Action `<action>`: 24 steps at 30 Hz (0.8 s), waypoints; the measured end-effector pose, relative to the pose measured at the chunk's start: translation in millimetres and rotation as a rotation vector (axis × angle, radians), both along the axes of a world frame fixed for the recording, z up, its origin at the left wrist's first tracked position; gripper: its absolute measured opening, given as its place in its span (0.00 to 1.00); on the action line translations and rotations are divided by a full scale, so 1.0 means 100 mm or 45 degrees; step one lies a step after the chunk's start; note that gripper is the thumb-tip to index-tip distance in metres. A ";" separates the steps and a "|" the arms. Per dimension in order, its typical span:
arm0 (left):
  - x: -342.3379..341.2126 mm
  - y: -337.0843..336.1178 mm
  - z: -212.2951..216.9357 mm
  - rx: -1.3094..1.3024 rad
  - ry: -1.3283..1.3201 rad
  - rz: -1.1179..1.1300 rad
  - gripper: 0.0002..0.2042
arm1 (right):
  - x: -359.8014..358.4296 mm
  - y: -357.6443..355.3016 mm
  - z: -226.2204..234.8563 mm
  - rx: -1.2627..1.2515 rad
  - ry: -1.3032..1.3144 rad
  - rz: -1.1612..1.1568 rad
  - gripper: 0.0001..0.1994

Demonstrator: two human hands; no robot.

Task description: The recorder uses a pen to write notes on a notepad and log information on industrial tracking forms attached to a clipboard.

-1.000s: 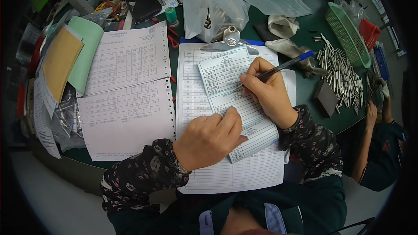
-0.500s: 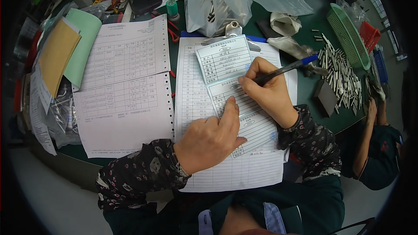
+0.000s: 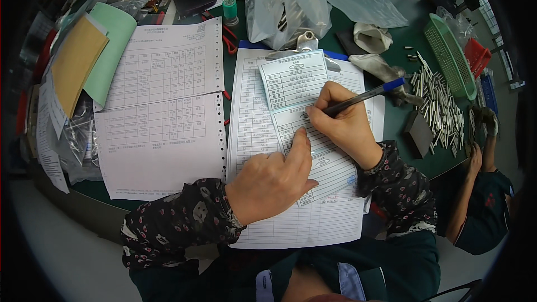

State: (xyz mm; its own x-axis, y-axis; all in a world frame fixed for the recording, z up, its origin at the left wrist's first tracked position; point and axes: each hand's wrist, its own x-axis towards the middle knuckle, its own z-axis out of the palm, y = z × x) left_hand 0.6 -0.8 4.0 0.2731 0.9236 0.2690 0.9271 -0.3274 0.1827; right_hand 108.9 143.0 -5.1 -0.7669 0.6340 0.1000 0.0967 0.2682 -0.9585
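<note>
Right hand (image 3: 341, 123): closed around a blue pen (image 3: 363, 96), tip on the small white form slip (image 3: 305, 117).
Left hand (image 3: 274, 179): flat, fingers loosely curled, pressing the slip's lower part.
Slip: atop the clipboard sheet (image 3: 302, 212), mid-desk (image 3: 391, 39).
Clear plastic bag (image 3: 288, 8): behind the clipboard.
Green basket (image 3: 447, 59): far right.

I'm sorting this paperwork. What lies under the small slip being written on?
Under the small slip lies a large printed form on a blue clipboard, whose metal clip shows at the top. The slip and both hands hide much of the form.
</note>
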 end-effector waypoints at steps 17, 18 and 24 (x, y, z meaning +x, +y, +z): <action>0.00 -0.01 -0.01 -0.001 -0.079 -0.005 0.30 | -0.01 -0.03 0.02 0.058 -0.024 0.007 0.10; 0.00 0.00 -0.01 -0.008 -0.074 -0.006 0.30 | -0.01 -0.03 0.04 0.047 -0.039 0.002 0.09; 0.00 0.00 0.00 -0.010 -0.068 -0.004 0.30 | -0.01 -0.03 0.04 0.029 -0.044 -0.028 0.09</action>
